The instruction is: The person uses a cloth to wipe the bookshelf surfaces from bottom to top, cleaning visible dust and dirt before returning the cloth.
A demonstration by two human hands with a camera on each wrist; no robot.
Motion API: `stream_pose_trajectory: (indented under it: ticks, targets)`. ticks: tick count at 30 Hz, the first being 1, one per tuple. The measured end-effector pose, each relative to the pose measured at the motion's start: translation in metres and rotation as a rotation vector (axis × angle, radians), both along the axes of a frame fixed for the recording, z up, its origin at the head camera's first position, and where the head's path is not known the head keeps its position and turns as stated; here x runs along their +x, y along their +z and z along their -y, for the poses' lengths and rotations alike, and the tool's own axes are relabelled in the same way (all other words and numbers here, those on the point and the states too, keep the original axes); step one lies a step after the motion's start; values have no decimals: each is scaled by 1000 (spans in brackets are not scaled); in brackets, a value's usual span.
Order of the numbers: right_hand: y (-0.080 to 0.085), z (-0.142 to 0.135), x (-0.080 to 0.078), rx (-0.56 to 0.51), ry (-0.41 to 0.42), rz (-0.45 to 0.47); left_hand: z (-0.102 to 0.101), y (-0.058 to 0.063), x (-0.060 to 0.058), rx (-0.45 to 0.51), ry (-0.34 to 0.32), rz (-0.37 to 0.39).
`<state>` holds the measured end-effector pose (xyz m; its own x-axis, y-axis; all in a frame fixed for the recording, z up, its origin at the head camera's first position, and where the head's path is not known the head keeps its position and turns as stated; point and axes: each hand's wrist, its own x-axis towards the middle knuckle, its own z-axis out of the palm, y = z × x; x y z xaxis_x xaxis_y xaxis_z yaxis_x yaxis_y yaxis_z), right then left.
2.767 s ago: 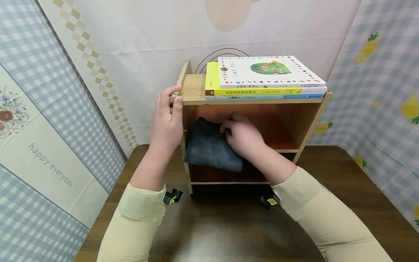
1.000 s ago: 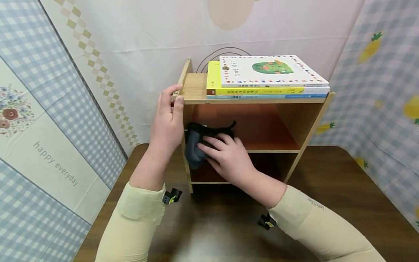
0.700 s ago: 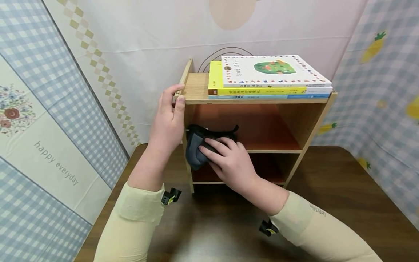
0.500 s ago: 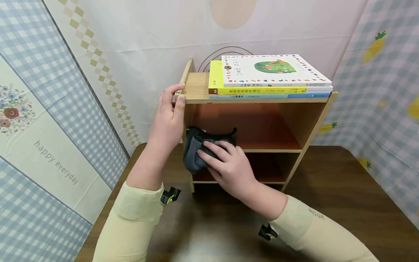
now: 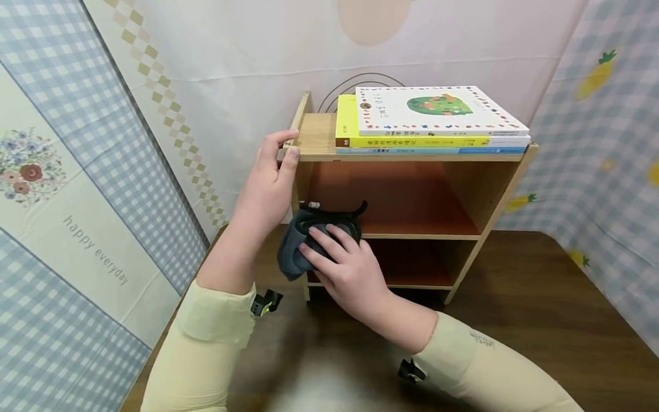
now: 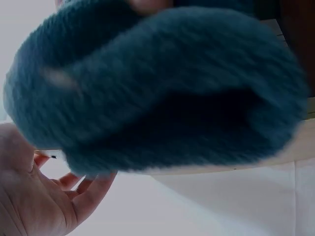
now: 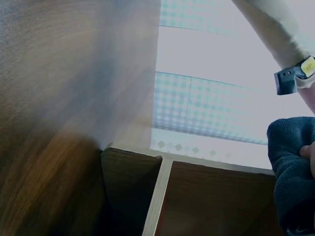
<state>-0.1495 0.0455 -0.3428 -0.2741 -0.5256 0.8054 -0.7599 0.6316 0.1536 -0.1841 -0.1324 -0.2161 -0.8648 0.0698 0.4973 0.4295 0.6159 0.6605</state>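
Observation:
My left hand (image 5: 270,186) grips the upper left corner of a small wooden shelf unit (image 5: 407,157), thumb in front and fingers at the side panel. A dark blue-grey fuzzy cloth (image 5: 293,252) with black edging and a loop is bunched in my right hand (image 5: 352,274), whose fingers curl over it. It lies at the front edge of the unit's left panel, just below my left hand. In the left wrist view the folded cloth (image 6: 187,64) fills the foreground, with the left hand (image 6: 44,196) beneath it. The right wrist view catches part of the cloth (image 7: 290,172) at its right edge.
Several books (image 5: 432,120) are stacked on top of the unit, a white one uppermost. Below are two compartments with reddish-brown boards (image 5: 396,200). The unit stands on a dark wooden table (image 5: 540,309), with patterned curtains (image 5: 607,171) around it.
Loosely spread inside the upper compartment at first, the cloth became bunched under my right hand. Both then moved left, down and outward along the left panel's front edge. The left hand kept its hold.

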Motion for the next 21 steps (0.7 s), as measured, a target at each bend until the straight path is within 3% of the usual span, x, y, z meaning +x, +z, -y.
stream_pose_trajectory:
  ticks: [4,11,21]
  targets:
    - [-2,5,-2,23,-38,-5,-1,1,-1,-7,2,4]
    - [-11,12,-8,80,-119,-92,-1,1,-2,8,2,8]
    - [-23,12,-10,140,-170,-137,-1,-1,0,18,-3,6]
